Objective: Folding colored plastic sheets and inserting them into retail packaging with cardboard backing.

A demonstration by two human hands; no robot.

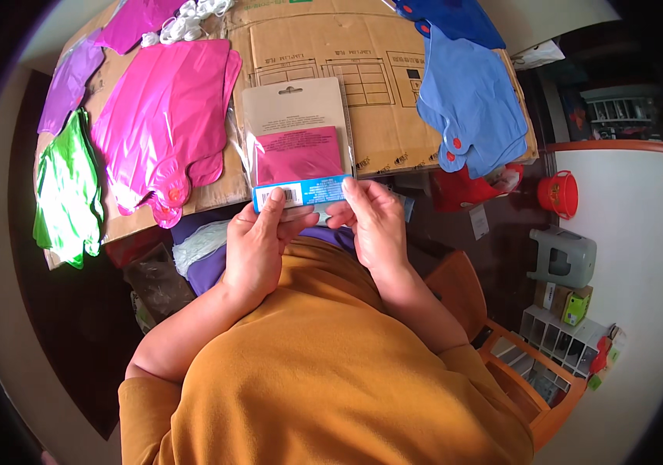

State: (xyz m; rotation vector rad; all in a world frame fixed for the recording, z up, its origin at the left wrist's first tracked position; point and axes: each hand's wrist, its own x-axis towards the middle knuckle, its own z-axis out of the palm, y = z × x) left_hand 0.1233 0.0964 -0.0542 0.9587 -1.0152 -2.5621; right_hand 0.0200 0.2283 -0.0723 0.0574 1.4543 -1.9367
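Note:
A flat, clear retail packet (289, 108) holds a beige backing card with a hang hole, a folded pink foil sheet (297, 155) and a blue label strip along its near edge. My left hand (258, 252) pinches the near left corner, thumb on top over the label. At the near right corner my right hand (378, 229) grips the same packet between thumb and fingers. The packet's far part rests on or just above the cardboard; I cannot tell which. Left of it lies a stack of flat pink foil balloons (165, 108).
Flattened cardboard (308, 39) covers the table. Green foil balloons (70, 190), purple ones (72, 85) and coiled white ribbons (184, 25) lie left; light blue balloons (471, 101) lie right. A red bucket (557, 194), grey stool (564, 256) and wooden chair (455, 291) stand right.

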